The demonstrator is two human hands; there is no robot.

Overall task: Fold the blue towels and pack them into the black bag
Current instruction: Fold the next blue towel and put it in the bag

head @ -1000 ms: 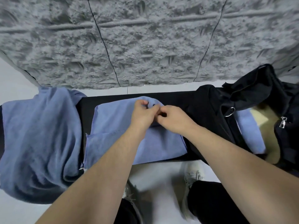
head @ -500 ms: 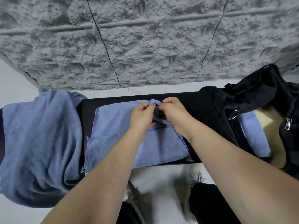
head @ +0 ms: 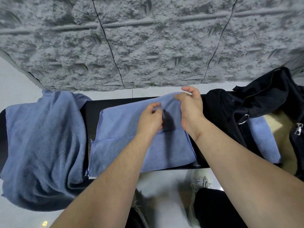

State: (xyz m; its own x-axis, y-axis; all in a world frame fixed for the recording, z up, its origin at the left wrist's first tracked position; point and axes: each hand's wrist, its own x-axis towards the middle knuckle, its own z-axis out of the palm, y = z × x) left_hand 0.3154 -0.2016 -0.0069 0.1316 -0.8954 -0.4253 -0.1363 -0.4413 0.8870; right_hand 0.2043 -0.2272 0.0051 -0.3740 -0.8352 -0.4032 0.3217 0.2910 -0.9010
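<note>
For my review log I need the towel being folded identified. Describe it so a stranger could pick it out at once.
On the black bench below the grey textured wall, it is the blue towel in the middle, lying flat. The left hand and right hand pinch its far edge. Unlike the rumpled towel heaped to its left and the towel inside the black bag, it shows a stitched hem across it.

even soft indoor light, dark hand shadow on towel (head: 167,122), wide-angle edge bending, blurred lower edge
</note>
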